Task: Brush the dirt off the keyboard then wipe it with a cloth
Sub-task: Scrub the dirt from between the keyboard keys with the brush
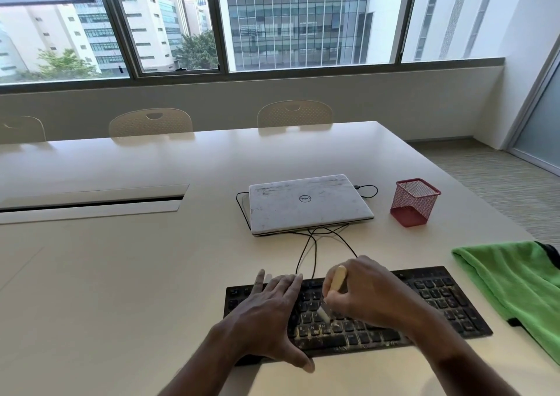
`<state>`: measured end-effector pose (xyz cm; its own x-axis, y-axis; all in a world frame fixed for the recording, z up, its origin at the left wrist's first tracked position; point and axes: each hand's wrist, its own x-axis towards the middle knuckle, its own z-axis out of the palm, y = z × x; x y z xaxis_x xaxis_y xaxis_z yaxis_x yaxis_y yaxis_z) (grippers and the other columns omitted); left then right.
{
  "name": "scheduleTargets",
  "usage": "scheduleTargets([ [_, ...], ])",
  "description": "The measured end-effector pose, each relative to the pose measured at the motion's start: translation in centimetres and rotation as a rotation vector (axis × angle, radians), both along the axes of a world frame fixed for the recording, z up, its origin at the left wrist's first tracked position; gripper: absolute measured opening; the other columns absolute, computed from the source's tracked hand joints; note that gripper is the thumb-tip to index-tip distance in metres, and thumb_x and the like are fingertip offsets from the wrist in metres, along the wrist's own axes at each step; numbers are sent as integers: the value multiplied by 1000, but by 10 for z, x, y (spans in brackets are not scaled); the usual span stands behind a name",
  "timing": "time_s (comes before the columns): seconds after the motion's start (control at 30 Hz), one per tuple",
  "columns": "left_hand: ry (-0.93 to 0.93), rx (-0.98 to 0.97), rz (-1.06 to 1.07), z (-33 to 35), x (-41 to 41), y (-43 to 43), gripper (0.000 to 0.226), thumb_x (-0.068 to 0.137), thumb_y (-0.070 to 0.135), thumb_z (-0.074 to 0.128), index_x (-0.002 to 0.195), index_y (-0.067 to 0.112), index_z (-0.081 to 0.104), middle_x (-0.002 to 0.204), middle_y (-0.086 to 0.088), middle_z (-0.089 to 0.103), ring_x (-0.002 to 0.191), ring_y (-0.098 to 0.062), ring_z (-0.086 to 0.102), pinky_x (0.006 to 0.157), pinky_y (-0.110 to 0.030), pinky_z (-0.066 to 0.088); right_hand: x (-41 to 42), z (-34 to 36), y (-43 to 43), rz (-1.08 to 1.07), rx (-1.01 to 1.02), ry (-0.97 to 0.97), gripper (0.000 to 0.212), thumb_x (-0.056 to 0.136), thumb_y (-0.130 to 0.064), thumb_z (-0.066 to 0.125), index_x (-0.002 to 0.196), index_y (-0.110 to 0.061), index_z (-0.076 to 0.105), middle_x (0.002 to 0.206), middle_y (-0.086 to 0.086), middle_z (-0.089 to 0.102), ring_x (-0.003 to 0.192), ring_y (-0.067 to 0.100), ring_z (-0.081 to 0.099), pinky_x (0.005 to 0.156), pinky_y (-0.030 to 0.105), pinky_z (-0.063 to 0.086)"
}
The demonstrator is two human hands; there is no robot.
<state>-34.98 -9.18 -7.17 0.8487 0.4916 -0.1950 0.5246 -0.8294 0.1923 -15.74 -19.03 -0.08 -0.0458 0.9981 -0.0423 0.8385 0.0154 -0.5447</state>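
A black keyboard (436,301) lies near the table's front edge, its middle keys dusted with pale dirt. My left hand (269,314) rests flat on the keyboard's left half, fingers straight. My right hand (369,292) grips a small brush (337,279) with a pale wooden handle; its light bristles touch the keys in the middle of the keyboard. A green cloth (515,277) lies spread on the table just right of the keyboard.
A closed white laptop (306,203) sits behind the keyboard with black cables (312,244) running between them. A red mesh pen holder (413,201) stands to its right. The table's right edge is close to the cloth. Chairs line the far side.
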Motion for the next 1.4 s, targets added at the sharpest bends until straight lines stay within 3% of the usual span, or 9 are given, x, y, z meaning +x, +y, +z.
scheduleTargets([
  [0.1, -1, -3, 0, 0, 1, 0, 145, 66, 85, 68, 160, 10, -14, 171, -6, -1, 156, -19, -4, 120, -42, -24, -1, 0, 1, 21, -6, -36, 15, 92, -25, 64, 78, -30, 64, 71, -6, 68, 54, 3, 53, 58, 16, 49],
  [0.37, -17, -10, -5, -4, 0, 3, 147, 64, 88, 67, 161, 14, -14, 171, -3, -2, 156, -19, -4, 121, -44, -23, -6, 6, 6, 166, -2, -16, 12, 94, -28, 61, 91, -24, 73, 74, -6, 70, 59, 7, 60, 64, 24, 55],
  [0.5, -1, -8, 1, -1, 0, 1, 145, 66, 86, 67, 160, 10, -14, 171, -6, 0, 156, -20, -3, 123, -47, -20, 0, 6, 7, 123, 15, -149, 15, 86, -27, 62, 76, -21, 71, 67, -2, 69, 61, 17, 64, 63, 24, 55],
  [0.63, -12, -10, 1, -2, 0, 1, 145, 66, 85, 68, 160, 9, -12, 171, -6, 0, 156, -18, -3, 122, -45, -22, -1, 9, 8, 72, 53, -72, 13, 87, -26, 66, 75, -28, 70, 63, -9, 66, 55, 7, 59, 55, 14, 45],
  [0.73, -6, -11, 1, 0, 1, 1, 145, 67, 84, 69, 160, 10, -13, 171, -5, -1, 155, -17, -3, 120, -43, -24, -5, 4, 8, 73, 34, -111, 13, 89, -28, 63, 82, -21, 73, 69, -3, 70, 54, 12, 58, 55, 15, 46],
  [0.87, -10, -13, 9, 3, 1, -2, 145, 67, 82, 72, 161, 10, -11, 171, -5, 2, 155, -19, -1, 117, -40, -25, 0, 2, 6, -15, 12, -162, 18, 89, -27, 61, 81, -15, 72, 67, 1, 69, 49, 5, 45, 52, 13, 45],
  [1.0, -8, -16, 12, 3, 2, -1, 145, 67, 82, 72, 161, 11, -13, 171, -3, -1, 155, -22, -2, 114, -38, -27, -7, 5, 6, 52, 17, 13, 15, 92, -26, 63, 85, -17, 72, 72, 2, 71, 50, 5, 49, 53, 18, 47],
  [1.2, -3, -18, 15, 5, 1, -2, 145, 67, 81, 73, 160, 10, -13, 171, -5, 1, 155, -21, -1, 115, -39, -27, 0, 3, 5, -2, -17, -153, 16, 88, -27, 63, 82, -16, 73, 73, 3, 72, 53, 9, 52, 54, 13, 46],
  [1.4, 1, -22, 5, 5, 4, -1, 145, 68, 81, 73, 160, 10, -15, 171, -6, -2, 155, -22, -3, 111, -36, -29, -2, 5, 2, 46, -35, -61, 11, 91, -28, 64, 82, -27, 69, 69, -8, 66, 54, 2, 54, 57, 14, 48],
])
